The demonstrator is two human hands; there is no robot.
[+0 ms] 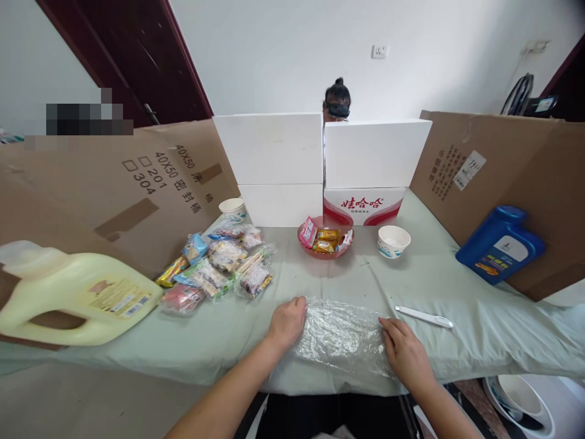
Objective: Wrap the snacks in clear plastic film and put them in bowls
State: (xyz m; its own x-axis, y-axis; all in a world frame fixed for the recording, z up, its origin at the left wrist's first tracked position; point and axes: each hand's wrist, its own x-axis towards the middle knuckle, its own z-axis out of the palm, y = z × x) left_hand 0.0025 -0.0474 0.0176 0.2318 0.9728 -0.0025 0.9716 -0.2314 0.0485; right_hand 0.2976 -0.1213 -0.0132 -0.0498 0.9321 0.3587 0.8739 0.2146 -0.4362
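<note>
- The left hand (287,322) lies palm down on the left edge of a clear plastic bag (340,338), fingers loosely curled and pressing on the film, not closed round it.
- The right hand (404,353) rests flat on the bag's right edge, fingers stretched out and released, touching the film.
- The bag lies crumpled and flat on the near middle of the surface (457,292), between the two hands; the surface is covered with a pale green cloth.
- A white pen (425,316) lies just right of the bag, near the right hand and apart from it.
- A pile of wrapped snacks (219,268) sits to the left, farther off than the left hand.
- A red bowl (325,241) holding a few snack packets stands at the far middle, well apart from the bag.
- A white paper cup (393,241) stands just right of the bowl; a second cup (233,209) stands at the far left, behind the snacks.
- A pale yellow jug (77,299) lies on its side at the near left.
- A blue jug (500,244) leans against a cardboard wall (525,164) on the right.
- White boxes (320,164) are stacked at the far edge; another person's head (337,100) shows above them.
</note>
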